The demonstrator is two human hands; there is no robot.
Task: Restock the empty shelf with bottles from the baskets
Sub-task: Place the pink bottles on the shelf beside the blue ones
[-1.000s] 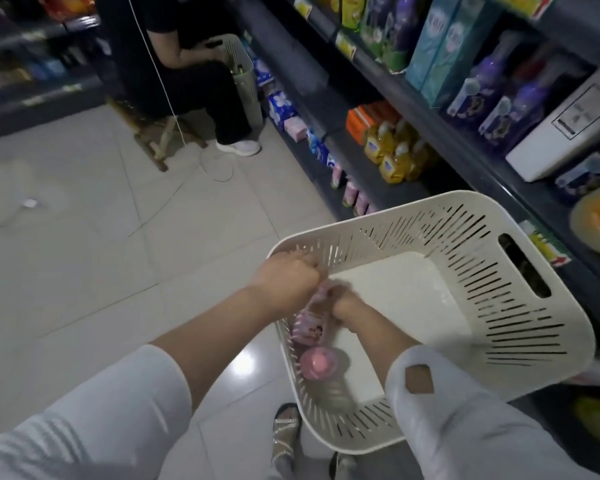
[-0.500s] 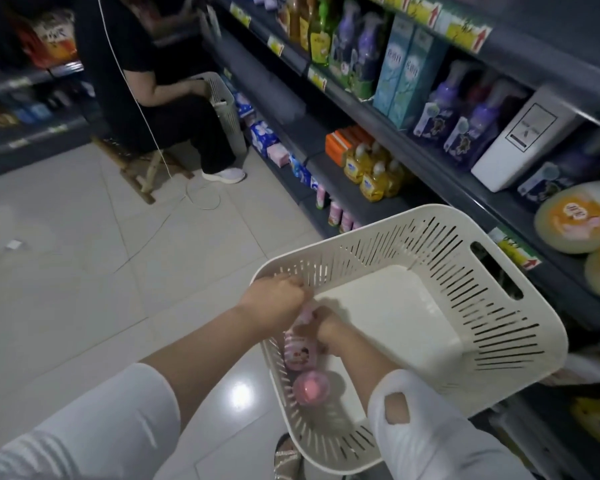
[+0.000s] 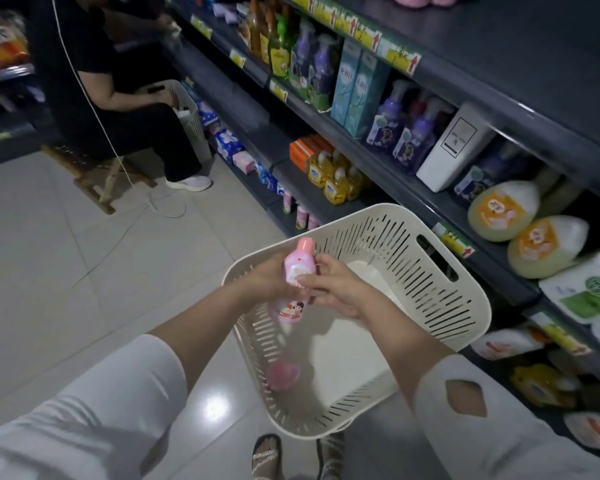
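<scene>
Head view: pink bottle (image 3: 299,270) upright, cap up, above basket (image 3: 430,299).

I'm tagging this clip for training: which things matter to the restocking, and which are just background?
Job: left hand, right hand, held pink bottle, pink bottle in basket, white basket.
Background: yellow bottles, purple pump bottles, teal boxes, seated person, stool.

a person in black (image 3: 125,109) sits on a wooden stool (image 3: 106,183) on the pale tiled floor (image 3: 59,278), a white cable (image 3: 91,109) hanging past them. teal boxes (image 3: 355,88) stand near a white bin (image 3: 454,150).
</scene>
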